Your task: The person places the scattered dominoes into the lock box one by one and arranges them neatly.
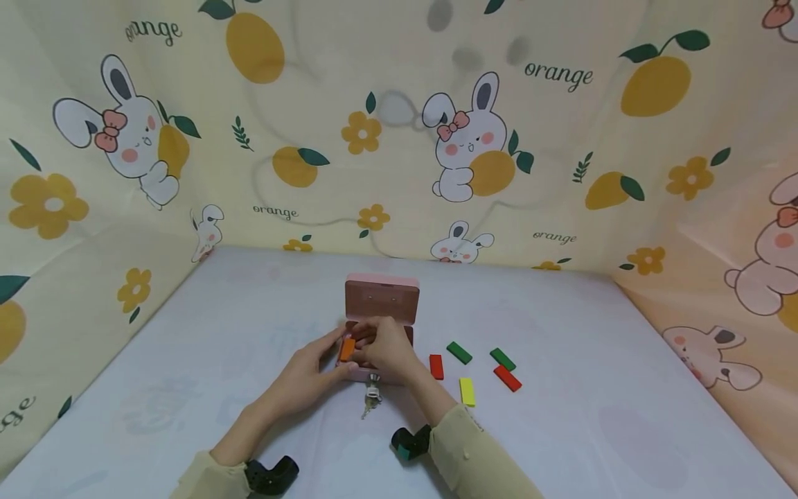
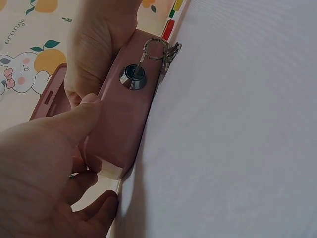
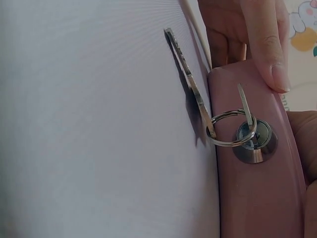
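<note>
Pos. of main item: pink box point(image 2: 121, 119) sits mid-desk point(image 1: 592, 416), front wall toward person, lid point(image 1: 382, 301) raised at rear. Lock point(image 2: 133, 77) is set in front wall; one key point(image 3: 246, 104) stands in it. Metal ring point(image 3: 228, 143) links this key w/ second key point(image 3: 190, 79), which hangs off to the side, clear of front wall.

L hand point(image 1: 309, 371): at front L corner of box. Grip is narrow, holding box; thumb bears on front rim, fingers lie at L side.

R hand point(image 1: 389, 346): reaches into box from above, over front wall. Fingertips are partly hidden; cannot tell if grip holds anything.

Orange block point(image 1: 347, 350): at L side of box interior, tilted, betw. both hands. Contact w/ R fingers: cannot tell.

Loose parts on desk, R of box: red block point(image 1: 436, 366) nearest box; green block point(image 1: 459, 352) up & R of it; yellow block point(image 1: 467, 391) closer to person. Farther R: second green block point(image 1: 502, 359) w/ second red block point(image 1: 508, 378) just beside it.

Surround: printed cloth point(image 1: 386, 173) w/ rabbits, fruit & flowers behind desk.
</note>
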Motion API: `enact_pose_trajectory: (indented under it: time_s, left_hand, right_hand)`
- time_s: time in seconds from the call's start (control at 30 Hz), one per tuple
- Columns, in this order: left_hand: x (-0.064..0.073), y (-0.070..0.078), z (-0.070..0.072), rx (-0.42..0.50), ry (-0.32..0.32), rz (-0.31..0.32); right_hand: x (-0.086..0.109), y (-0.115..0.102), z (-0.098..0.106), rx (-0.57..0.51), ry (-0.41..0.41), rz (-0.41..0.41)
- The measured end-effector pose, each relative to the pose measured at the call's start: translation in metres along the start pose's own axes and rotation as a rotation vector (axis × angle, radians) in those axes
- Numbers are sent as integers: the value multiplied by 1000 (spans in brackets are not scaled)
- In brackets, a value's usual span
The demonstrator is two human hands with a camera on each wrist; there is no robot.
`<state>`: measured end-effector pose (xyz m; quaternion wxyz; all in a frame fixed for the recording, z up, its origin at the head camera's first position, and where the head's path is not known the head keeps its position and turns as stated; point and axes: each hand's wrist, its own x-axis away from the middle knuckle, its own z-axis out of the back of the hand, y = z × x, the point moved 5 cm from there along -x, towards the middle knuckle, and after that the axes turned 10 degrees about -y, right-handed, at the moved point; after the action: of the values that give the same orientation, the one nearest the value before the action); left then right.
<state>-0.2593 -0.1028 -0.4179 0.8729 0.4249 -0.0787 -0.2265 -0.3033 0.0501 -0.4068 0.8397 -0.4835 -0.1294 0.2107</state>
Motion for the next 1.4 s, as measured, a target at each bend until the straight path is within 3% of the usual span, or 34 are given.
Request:
enact_pose_trajectory:
  time_s: [1.4]
  left_hand:
    - [1,1,0,18,2,-7]
  right_hand:
    - [6,-2,4,75,53,16]
